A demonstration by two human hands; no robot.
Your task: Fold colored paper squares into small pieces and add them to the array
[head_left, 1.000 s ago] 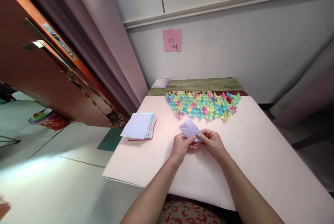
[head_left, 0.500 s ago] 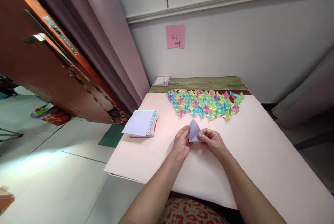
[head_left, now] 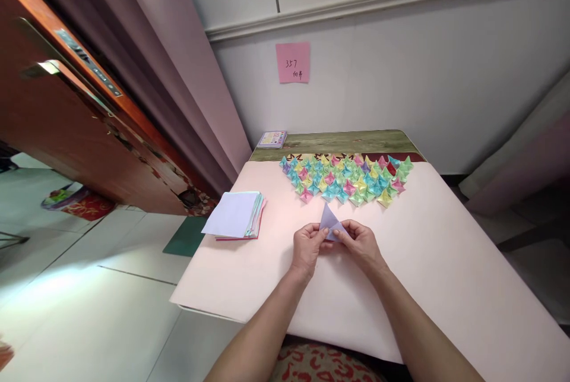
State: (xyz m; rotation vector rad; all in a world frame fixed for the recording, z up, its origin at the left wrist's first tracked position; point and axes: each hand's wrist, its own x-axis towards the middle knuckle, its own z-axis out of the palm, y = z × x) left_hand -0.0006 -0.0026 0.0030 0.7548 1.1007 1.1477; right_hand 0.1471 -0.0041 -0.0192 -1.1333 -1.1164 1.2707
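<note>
A lavender sheet of origami paper (head_left: 328, 218), folded to a pointed shape, is held just above the table between both hands. My left hand (head_left: 308, 246) pinches its left side, thumb on top. On the right side my right hand (head_left: 360, 244) grips it the same way, with the thumb pressing on the paper. The fingertips under the paper are hidden. Beyond the hands several rows of folded paper pieces (head_left: 350, 177) in green, blue, yellow and pink stand close together. To the left lies a stack of square paper (head_left: 232, 214) with a lavender sheet on top.
A pale pink cover (head_left: 262, 287) lies over the table. At its far left corner sits a small pile of printed cards (head_left: 272, 139). A pink note (head_left: 293, 63) is stuck on the wall. A wooden door (head_left: 89, 103) and a curtain (head_left: 191, 73) are at the left.
My left thumb has come onto the paper's front, beside the right thumb. The lower edge looks more folded in. The whole view has shifted slightly.
</note>
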